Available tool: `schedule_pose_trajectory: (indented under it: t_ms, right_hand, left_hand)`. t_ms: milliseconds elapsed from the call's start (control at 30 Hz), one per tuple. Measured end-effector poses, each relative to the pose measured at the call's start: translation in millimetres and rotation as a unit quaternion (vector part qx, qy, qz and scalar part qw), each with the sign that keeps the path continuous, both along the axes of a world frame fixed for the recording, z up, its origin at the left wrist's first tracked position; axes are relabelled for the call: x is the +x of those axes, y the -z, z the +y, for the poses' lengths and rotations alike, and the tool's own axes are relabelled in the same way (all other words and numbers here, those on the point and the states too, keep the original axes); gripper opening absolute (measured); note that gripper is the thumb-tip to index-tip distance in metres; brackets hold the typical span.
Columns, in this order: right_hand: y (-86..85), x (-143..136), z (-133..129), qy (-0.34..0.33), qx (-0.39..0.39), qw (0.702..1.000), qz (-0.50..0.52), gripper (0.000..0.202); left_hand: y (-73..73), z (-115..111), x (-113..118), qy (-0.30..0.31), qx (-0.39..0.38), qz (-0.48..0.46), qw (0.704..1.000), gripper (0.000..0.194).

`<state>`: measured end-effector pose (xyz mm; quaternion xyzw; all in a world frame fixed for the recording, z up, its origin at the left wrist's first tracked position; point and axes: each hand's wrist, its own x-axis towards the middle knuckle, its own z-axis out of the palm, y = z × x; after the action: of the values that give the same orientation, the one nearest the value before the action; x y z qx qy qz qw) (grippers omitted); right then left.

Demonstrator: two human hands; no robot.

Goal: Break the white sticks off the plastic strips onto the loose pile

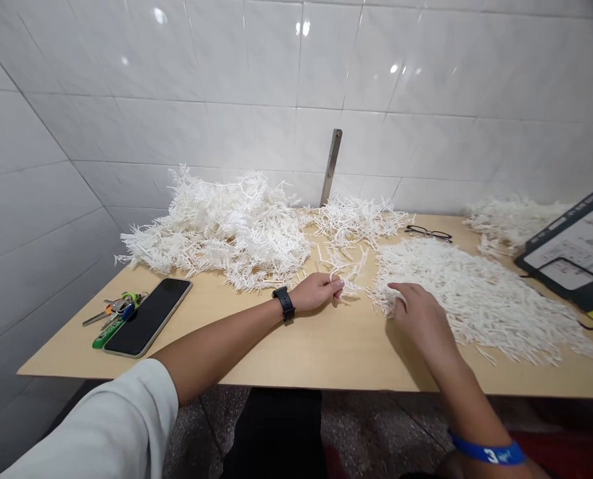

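Note:
My left hand (319,293), with a black watch on its wrist, pinches a white branching sprig (346,266) that looks like plastic coral. The sprig's thin twigs fan out above and to the right of the fingertips, low over the board. My right hand (420,316) is at the near left edge of a flat, spread layer of white twig pieces (468,293). Its index finger reaches left with the thumb a little apart below it, and I see nothing held there. Behind my left hand rises a big tangled heap of white sprigs (236,226), with a smaller heap (359,219) beside it.
On the wooden tabletop (296,359) at left lie a phone (148,316) and a bunch of keys (119,311). Glasses (428,232) rest at the back. A dark box or bag (576,246) stands at right, before more white sprigs (516,216). A metal bar (331,166) stands against the tiled wall.

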<state>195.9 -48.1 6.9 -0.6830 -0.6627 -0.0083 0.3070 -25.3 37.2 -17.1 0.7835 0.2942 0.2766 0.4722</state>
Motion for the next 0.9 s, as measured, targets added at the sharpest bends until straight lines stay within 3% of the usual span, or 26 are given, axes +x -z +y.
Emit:
schedule_pose_trajectory:
  t_ms: [233,467,667,800,900]
  right_hand:
    - [-5.6,-21.6,6.8,-0.122,0.030,0.990,0.067,0.025]
    - [-7.0,-44.7,16.5,-0.174,-0.119,0.962,0.172,0.028]
    - [3.1,-48.0,15.6,-0.154,-0.157,0.945,0.243,0.035]
    - [7.3,-42.5,11.1,-0.218,-0.207,0.921,0.249,0.034]
    - [6.9,-40.1,2.6,-0.233,-0.239,0.914,0.232,0.029]
  left_hand:
    - [3.3,3.9,1.7,-0.031,0.037,0.011,0.999,0.034]
    - [-3.9,-3.0,1.2,0.019,0.103,0.059,0.993,0.032]
    - [-1.6,-1.1,-4.2,0.074,0.055,0.084,0.992,0.037]
    - [-2.4,0.2,-5.5,0.089,0.015,0.075,0.993,0.037]
    - [-2.5,1.7,-5.1,0.086,0.042,0.108,0.990,0.034]
